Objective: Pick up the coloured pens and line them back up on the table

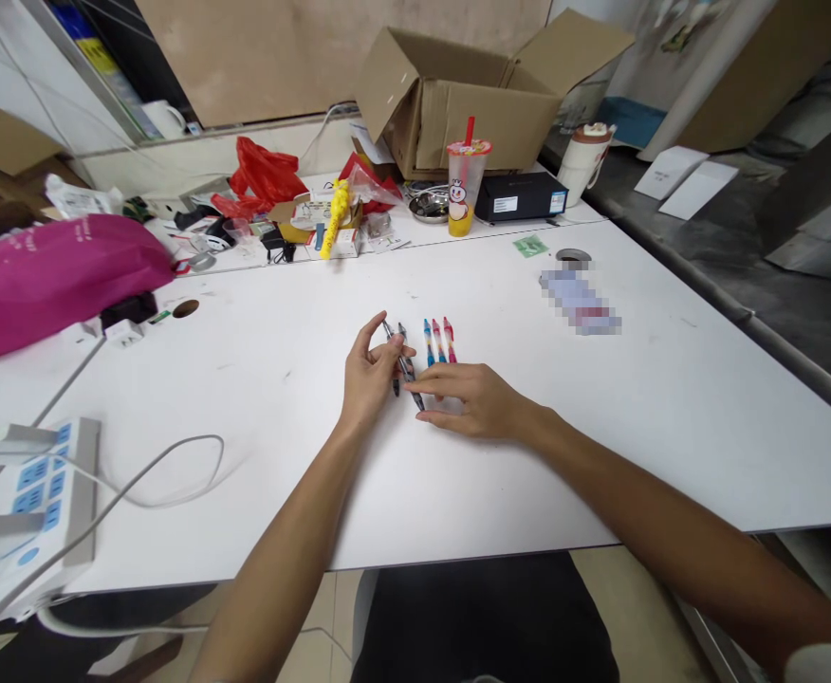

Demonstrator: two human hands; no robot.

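Observation:
A dark pen (408, 370) slants between my two hands above the white table (280, 379). My left hand (369, 375) grips its upper part between thumb and fingers. At the pen's lower end, the thumb and fingertips of my right hand (476, 400) close around it. A second dark pen (397, 387) lies just behind, mostly covered by my left hand. To the right, side by side, lie a blue pen (429, 341), a pink pen (438, 340) and another pink pen (450, 340); my right hand is close to their lower ends.
A power strip (78, 503) with cables stands at the left edge, near a magenta bag (66, 275). Along the back are a red plastic bag (263, 175), a drink cup (464, 190), a black box (522, 197) and an open carton (483, 119). A tape roll (573, 256) lies right.

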